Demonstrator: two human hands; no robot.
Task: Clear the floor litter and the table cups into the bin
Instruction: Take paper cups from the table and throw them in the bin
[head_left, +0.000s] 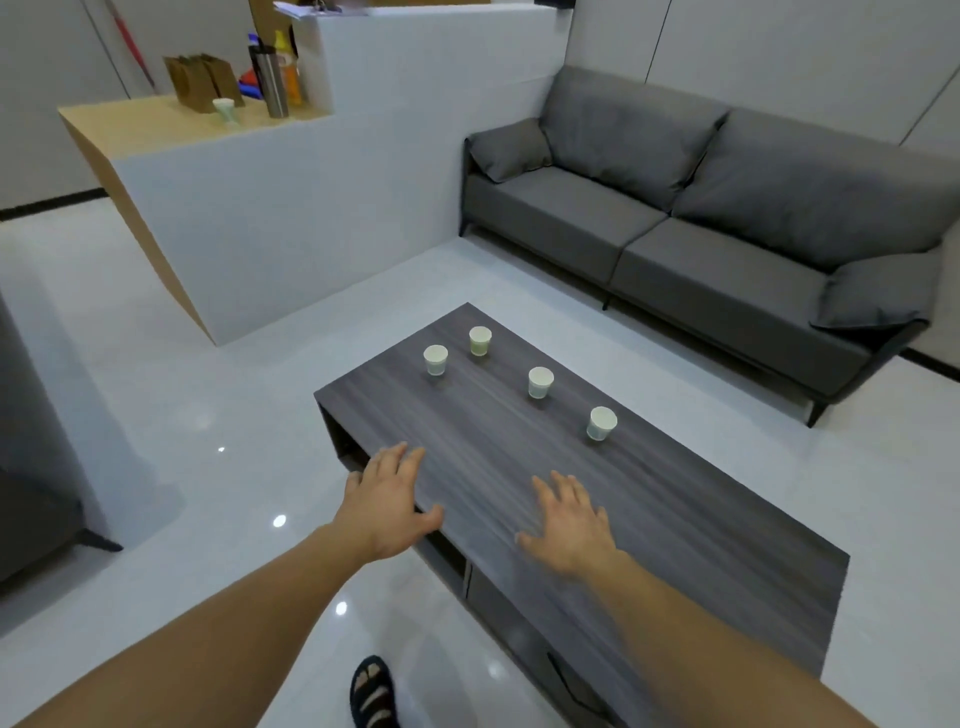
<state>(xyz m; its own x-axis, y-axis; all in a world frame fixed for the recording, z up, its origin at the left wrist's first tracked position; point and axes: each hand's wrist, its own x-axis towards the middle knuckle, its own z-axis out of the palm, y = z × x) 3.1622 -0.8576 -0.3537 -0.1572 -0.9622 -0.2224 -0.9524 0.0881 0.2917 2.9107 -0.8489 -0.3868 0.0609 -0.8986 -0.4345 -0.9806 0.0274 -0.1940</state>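
Black sandal (371, 693): on a foot at 6 o'clock, lowest in view, standing on the glossy white floor (156, 467).
Left hand (387, 501): at 7 o'clock, palm down over the table's near left edge, fingers straight and slightly apart, thumb out sideways, holding nothing.
Right hand (571, 525): at 5 o'clock, palm down over the tabletop, fingers straight and spread, holding nothing. Blur makes it unclear whether either palm touches the wood.
Table (675, 545): low, dark grey wood grain, running from 5 o'clock up to the centre.
Nearest cup (601, 423): small, pale, upright on the table at 4 o'clock, beyond the right hand and apart from it.
Second cup (540, 382): pale, upright, at 3 o'clock near the centre.
Third cup (435, 359): pale, upright, at 9 o'clock near the centre.
Farthest cup (480, 340): greenish, upright, near the table's far corner.
Sofa (675, 218): grey fabric, at 2 o'clock, past the table.
Counter (234, 208): white with a pale wood top, at 10 o'clock, holding brown paper bags (200, 83) and a steel flask (275, 83).
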